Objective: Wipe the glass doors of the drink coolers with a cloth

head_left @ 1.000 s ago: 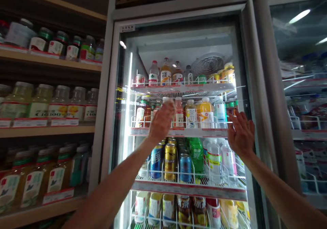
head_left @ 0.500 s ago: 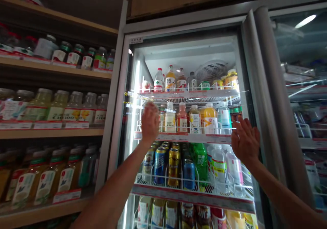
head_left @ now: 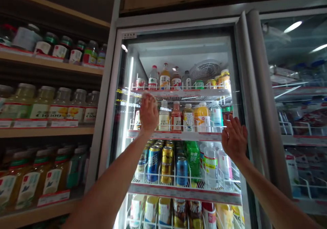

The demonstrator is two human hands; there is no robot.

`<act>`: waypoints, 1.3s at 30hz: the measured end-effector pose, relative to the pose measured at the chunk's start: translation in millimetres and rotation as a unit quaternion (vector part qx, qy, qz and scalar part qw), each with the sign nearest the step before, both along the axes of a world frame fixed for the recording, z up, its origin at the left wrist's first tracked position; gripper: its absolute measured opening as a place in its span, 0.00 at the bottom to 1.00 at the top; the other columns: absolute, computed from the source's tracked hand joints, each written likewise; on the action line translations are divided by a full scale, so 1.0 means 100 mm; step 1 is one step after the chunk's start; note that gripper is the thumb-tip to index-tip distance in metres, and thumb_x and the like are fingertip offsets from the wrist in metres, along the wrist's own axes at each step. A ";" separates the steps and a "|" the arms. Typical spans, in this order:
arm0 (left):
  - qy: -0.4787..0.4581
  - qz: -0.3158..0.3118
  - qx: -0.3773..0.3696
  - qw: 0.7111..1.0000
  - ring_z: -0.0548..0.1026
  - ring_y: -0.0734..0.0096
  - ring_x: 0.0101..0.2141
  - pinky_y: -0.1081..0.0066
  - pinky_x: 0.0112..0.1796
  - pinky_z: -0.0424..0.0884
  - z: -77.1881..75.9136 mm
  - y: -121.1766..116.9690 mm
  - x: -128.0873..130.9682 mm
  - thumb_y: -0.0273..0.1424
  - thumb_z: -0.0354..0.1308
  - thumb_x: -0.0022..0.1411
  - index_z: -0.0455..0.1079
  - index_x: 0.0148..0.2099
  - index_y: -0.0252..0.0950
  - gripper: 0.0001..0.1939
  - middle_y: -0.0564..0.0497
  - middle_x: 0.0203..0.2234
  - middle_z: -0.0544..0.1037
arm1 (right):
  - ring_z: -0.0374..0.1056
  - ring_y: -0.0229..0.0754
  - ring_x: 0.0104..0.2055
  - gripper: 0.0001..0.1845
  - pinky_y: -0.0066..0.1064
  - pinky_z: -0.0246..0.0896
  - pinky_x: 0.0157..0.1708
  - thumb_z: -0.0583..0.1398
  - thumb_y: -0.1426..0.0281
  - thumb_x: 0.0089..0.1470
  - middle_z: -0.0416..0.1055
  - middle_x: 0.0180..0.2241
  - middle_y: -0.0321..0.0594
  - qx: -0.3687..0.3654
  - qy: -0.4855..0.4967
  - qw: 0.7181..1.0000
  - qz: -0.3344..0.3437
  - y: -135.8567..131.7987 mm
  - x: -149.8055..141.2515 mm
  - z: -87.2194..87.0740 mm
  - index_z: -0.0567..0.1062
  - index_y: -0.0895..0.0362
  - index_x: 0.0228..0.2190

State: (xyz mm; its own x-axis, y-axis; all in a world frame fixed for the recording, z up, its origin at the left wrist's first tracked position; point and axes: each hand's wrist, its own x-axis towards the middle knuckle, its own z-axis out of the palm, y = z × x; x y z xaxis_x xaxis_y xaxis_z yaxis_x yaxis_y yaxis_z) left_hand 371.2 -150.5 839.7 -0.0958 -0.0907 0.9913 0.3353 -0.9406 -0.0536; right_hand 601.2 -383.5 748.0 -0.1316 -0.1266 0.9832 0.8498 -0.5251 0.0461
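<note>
My left hand is raised against the glass door of a lit drinks fridge, level with the second shelf. Its fingers are curled over a small white cloth that shows above the fingertips and is pressed on the glass. My right hand lies flat on the same glass near the door's right frame, fingers spread and holding nothing. Behind the glass stand bottles on the upper shelves and cans on the shelf below.
Wooden shelves at the left carry rows of drink bottles with price tags. A second fridge door stands at the right, past a thick grey post.
My left hand has slid left and a little upward across the glass with the cloth. My right hand has stayed flat near the door's right edge.
</note>
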 end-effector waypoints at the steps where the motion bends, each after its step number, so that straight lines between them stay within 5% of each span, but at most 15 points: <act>1: -0.045 -0.004 -0.037 0.998 0.49 0.53 0.62 0.46 0.59 0.52 0.09 0.03 0.00 0.29 0.42 0.65 0.59 0.57 0.29 0.20 0.40 0.60 0.57 | 0.51 0.45 0.62 0.25 0.48 0.45 0.59 0.50 0.69 0.57 0.57 0.59 0.45 -0.002 0.001 1.000 -0.004 0.00 0.00 0.00 0.60 0.53 0.56; 3: -0.048 -0.009 -0.040 0.998 0.47 0.53 0.63 0.45 0.59 0.51 0.10 -0.11 0.17 0.29 0.41 0.65 0.58 0.57 0.29 0.21 0.40 0.61 0.55 | 0.50 0.45 0.63 0.25 0.48 0.45 0.59 0.50 0.69 0.57 0.57 0.60 0.45 -0.006 -0.002 1.000 -0.013 -0.01 0.00 0.00 0.60 0.53 0.56; 5: 0.045 -0.009 0.041 0.998 0.47 0.60 0.63 0.53 0.60 0.52 -0.07 -0.44 0.47 0.28 0.41 0.64 0.58 0.59 0.35 0.21 0.46 0.62 0.55 | 0.51 0.45 0.62 0.24 0.47 0.45 0.59 0.50 0.70 0.57 0.57 0.59 0.44 -0.005 -0.009 1.000 -0.018 -0.02 -0.01 0.00 0.61 0.53 0.56; 8: 0.257 0.002 0.252 0.933 0.48 0.67 0.63 0.60 0.61 0.53 -0.36 -0.86 0.81 0.28 0.42 0.64 0.54 0.62 0.39 0.24 0.52 0.61 0.57 | 0.51 0.45 0.62 0.24 0.46 0.46 0.59 0.50 0.70 0.57 0.58 0.59 0.45 -0.005 -0.014 1.000 -0.020 -0.03 -0.02 0.00 0.60 0.53 0.56; 10: 0.304 0.010 0.307 0.902 0.50 0.69 0.62 0.62 0.61 0.52 -0.35 -0.85 0.77 0.28 0.43 0.64 0.56 0.61 0.39 0.23 0.53 0.60 0.59 | 0.51 0.45 0.62 0.25 0.46 0.46 0.59 0.50 0.70 0.57 0.57 0.59 0.45 -0.005 -0.016 1.000 -0.018 -0.03 -0.02 0.00 0.60 0.53 0.56; 14: 0.101 0.012 0.114 0.988 0.52 0.64 0.62 0.56 0.60 0.54 0.07 -0.31 0.28 0.29 0.41 0.64 0.60 0.58 0.34 0.21 0.46 0.59 0.60 | 0.51 0.45 0.62 0.25 0.47 0.46 0.59 0.50 0.70 0.57 0.57 0.60 0.44 -0.005 -0.013 1.000 -0.010 -0.02 -0.02 0.00 0.60 0.52 0.56; 17: -0.027 0.005 -0.013 1.000 0.49 0.57 0.62 0.48 0.59 0.54 0.13 -0.18 0.20 0.30 0.42 0.64 0.58 0.60 0.34 0.23 0.43 0.60 0.59 | 0.51 0.46 0.62 0.25 0.47 0.46 0.59 0.50 0.70 0.56 0.57 0.60 0.44 -0.007 -0.003 1.000 -0.014 -0.02 -0.02 0.01 0.60 0.52 0.57; 19: 0.066 0.002 0.069 0.995 0.49 0.60 0.63 0.51 0.60 0.53 -0.05 -0.39 0.38 0.29 0.42 0.63 0.56 0.61 0.35 0.24 0.44 0.60 0.59 | 0.51 0.46 0.62 0.25 0.47 0.46 0.58 0.50 0.70 0.56 0.57 0.59 0.45 -0.006 -0.003 1.000 -0.016 -0.03 -0.02 0.01 0.61 0.53 0.56; 23: 0.286 0.018 0.270 0.919 0.51 0.66 0.62 0.59 0.61 0.53 -0.38 -0.76 0.70 0.28 0.43 0.64 0.58 0.60 0.38 0.22 0.52 0.59 0.61 | 0.52 0.45 0.62 0.24 0.46 0.46 0.59 0.50 0.70 0.57 0.58 0.59 0.44 -0.004 -0.011 1.000 -0.011 -0.04 -0.02 0.01 0.62 0.53 0.55; 25: 0.251 0.021 0.243 0.937 0.52 0.66 0.62 0.60 0.61 0.54 -0.27 -0.62 0.57 0.29 0.43 0.64 0.59 0.59 0.38 0.21 0.51 0.59 0.61 | 0.51 0.45 0.62 0.24 0.46 0.46 0.59 0.50 0.70 0.57 0.57 0.59 0.44 -0.006 -0.010 1.000 -0.008 -0.03 -0.02 0.01 0.61 0.53 0.56; 28: 0.054 0.009 0.068 0.996 0.52 0.61 0.62 0.55 0.60 0.55 0.08 -0.17 0.19 0.30 0.44 0.64 0.59 0.58 0.34 0.21 0.46 0.59 0.60 | 0.51 0.45 0.62 0.24 0.47 0.46 0.59 0.50 0.69 0.57 0.57 0.59 0.44 -0.003 -0.002 1.000 -0.014 -0.02 -0.03 0.01 0.61 0.53 0.56; 30: -0.045 0.005 -0.013 0.999 0.50 0.56 0.62 0.48 0.59 0.53 0.20 -0.03 0.10 0.29 0.43 0.64 0.59 0.58 0.31 0.21 0.42 0.60 0.58 | 0.51 0.45 0.62 0.25 0.47 0.46 0.59 0.50 0.69 0.57 0.58 0.59 0.45 0.001 0.003 1.000 -0.019 -0.01 -0.03 0.01 0.61 0.53 0.56; 33: 0.027 -0.007 0.076 0.997 0.48 0.61 0.63 0.52 0.60 0.52 0.01 -0.31 0.35 0.28 0.42 0.64 0.58 0.59 0.32 0.21 0.43 0.61 0.58 | 0.51 0.45 0.62 0.25 0.47 0.46 0.59 0.50 0.69 0.57 0.57 0.59 0.44 -0.003 0.002 1.000 -0.020 -0.01 -0.03 0.00 0.60 0.52 0.56; 36: 0.185 0.000 0.245 0.952 0.53 0.69 0.61 0.62 0.60 0.56 -0.30 -0.73 0.70 0.29 0.43 0.64 0.62 0.56 0.39 0.19 0.52 0.58 0.63 | 0.51 0.46 0.62 0.25 0.48 0.46 0.58 0.49 0.69 0.57 0.56 0.60 0.44 -0.010 -0.005 1.000 -0.013 -0.02 -0.02 0.00 0.60 0.53 0.56; 39: 0.218 0.014 0.257 0.941 0.55 0.68 0.61 0.63 0.59 0.57 -0.27 -0.60 0.57 0.28 0.44 0.63 0.62 0.56 0.39 0.19 0.53 0.58 0.64 | 0.51 0.46 0.62 0.25 0.48 0.46 0.58 0.49 0.69 0.57 0.57 0.60 0.44 -0.011 -0.004 1.000 -0.010 -0.03 -0.02 0.01 0.60 0.52 0.56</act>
State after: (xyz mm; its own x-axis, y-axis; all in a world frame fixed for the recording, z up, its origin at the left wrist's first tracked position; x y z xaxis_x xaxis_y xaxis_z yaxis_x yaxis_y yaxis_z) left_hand 427.8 -210.8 812.3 0.3196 -0.5661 0.7599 0.2000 -0.7435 -0.6381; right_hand 599.1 -386.6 748.5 -0.1422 -0.1031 0.9845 0.8392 -0.5400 0.0646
